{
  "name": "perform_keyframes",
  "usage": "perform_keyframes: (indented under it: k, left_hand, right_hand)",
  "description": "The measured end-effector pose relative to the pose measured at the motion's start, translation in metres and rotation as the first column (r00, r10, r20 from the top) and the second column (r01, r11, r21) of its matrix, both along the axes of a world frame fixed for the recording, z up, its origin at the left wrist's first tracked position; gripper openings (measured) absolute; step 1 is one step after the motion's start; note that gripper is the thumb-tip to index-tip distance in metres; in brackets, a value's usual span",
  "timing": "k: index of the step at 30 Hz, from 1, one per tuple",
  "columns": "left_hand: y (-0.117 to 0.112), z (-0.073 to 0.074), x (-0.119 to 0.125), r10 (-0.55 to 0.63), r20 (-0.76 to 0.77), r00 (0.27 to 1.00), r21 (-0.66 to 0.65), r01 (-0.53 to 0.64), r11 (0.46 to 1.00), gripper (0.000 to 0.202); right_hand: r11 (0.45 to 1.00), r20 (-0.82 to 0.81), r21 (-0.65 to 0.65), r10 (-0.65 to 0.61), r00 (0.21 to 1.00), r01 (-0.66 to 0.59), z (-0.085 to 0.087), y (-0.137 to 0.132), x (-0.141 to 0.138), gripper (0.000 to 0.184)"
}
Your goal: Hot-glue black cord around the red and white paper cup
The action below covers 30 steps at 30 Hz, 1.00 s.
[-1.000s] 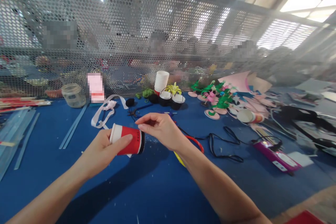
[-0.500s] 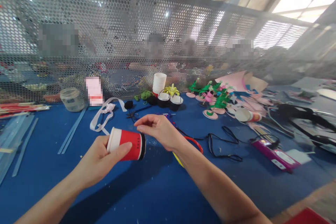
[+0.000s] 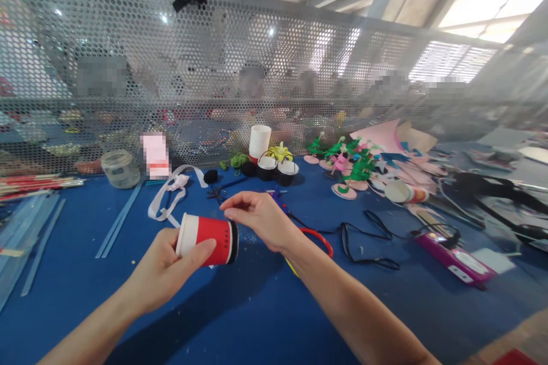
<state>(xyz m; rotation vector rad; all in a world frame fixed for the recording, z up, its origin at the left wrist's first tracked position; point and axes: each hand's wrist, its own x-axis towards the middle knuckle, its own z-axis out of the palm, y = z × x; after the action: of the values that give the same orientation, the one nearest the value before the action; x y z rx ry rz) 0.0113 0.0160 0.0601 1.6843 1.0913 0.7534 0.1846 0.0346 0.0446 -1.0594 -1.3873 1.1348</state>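
My left hand (image 3: 160, 274) is wrapped round a red and white paper cup (image 3: 213, 232), which lies on its side above the blue table. A black band (image 3: 234, 243), looking like wound yarn, circles the cup's base end, facing right. Just above that end, the thumb and fingertips of my right hand (image 3: 257, 214) are pinched together. Whatever they hold, if anything, is too small to make out. Beyond the hands sit a black yarn ball (image 3: 210, 177) and a dark pointed tool (image 3: 215, 191). Part of a purple-blue tool (image 3: 279, 202) shows behind my right hand.
White ribbon (image 3: 158, 208), a clear plastic tub (image 3: 120, 170) and blue strips (image 3: 120, 222) lie left. At the back stand stacked paper cups (image 3: 260, 140) and small black buckets (image 3: 286, 172). Green and pink crafts (image 3: 362, 165), a black cable (image 3: 349, 245) and a magenta device (image 3: 454, 259) are right.
The whole view has shifted slightly, with the table appearing a little lower. My hands and the cup keep nearly the same pose; the right fingertips stay pinched near the cup's banded end.
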Motion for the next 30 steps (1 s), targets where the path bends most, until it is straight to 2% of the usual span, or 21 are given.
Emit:
perform_keyframes:
  k: [5, 8, 11, 14, 16, 19, 21, 23, 27, 30]
  left_hand:
    - [-0.002, 0.000, 0.000, 0.002, 0.023, 1.000, -0.029, -0.001, 1.000, 0.023]
    - [-0.002, 0.002, 0.001, 0.031, 0.111, 0.993, -0.076, -0.023, 0.997, 0.021]
    - [0.003, 0.004, 0.001, 0.174, 0.292, 0.941, -0.143, -0.137, 0.980, 0.016]
    - [0.014, 0.002, 0.002, 0.324, 0.445, 0.835, -0.264, -0.223, 0.938, 0.016]
    - [0.022, -0.002, 0.002, 0.391, 0.470, 0.792, -0.347, -0.241, 0.906, 0.017]
    - [0.025, -0.012, 0.004, 0.481, 0.435, 0.761, -0.458, -0.273, 0.846, 0.016]
    - [0.022, -0.019, 0.006, 0.486, 0.431, 0.761, -0.482, -0.261, 0.836, 0.014]
    - [0.015, -0.026, 0.009, 0.446, 0.434, 0.783, -0.476, -0.221, 0.851, 0.014]
    - [-0.004, -0.042, 0.011, 0.373, 0.451, 0.811, -0.394, -0.194, 0.898, 0.016]
    - [-0.016, -0.054, 0.007, 0.248, 0.429, 0.869, -0.268, -0.139, 0.953, 0.019]
  right_hand:
    - [0.999, 0.003, -0.039, 0.020, 1.000, -0.020, -0.001, 0.000, -0.001, 0.008]
    - [0.997, 0.000, -0.067, 0.045, 0.999, -0.045, -0.006, 0.003, -0.004, 0.008]
    - [0.998, 0.095, -0.047, 0.053, 0.994, -0.048, -0.013, 0.009, -0.006, 0.010]
    - [0.995, 0.285, 0.060, -0.094, 0.954, 0.080, -0.019, 0.015, -0.003, 0.014]
    - [0.981, 0.328, 0.115, -0.186, 0.926, 0.156, -0.020, 0.015, 0.001, 0.015]
    - [0.979, 0.349, 0.144, -0.183, 0.919, 0.141, -0.021, 0.006, 0.003, 0.012]
    - [0.992, 0.312, 0.103, -0.102, 0.945, 0.073, -0.024, -0.004, 0.000, 0.016]
    - [1.000, 0.219, 0.027, -0.020, 0.975, 0.014, -0.027, -0.014, -0.005, 0.022]
    - [0.992, 0.045, -0.121, 0.043, 0.998, -0.037, -0.036, -0.028, -0.015, 0.038]
    - [0.970, -0.077, -0.231, 0.063, 0.995, -0.079, -0.045, -0.034, -0.017, 0.041]
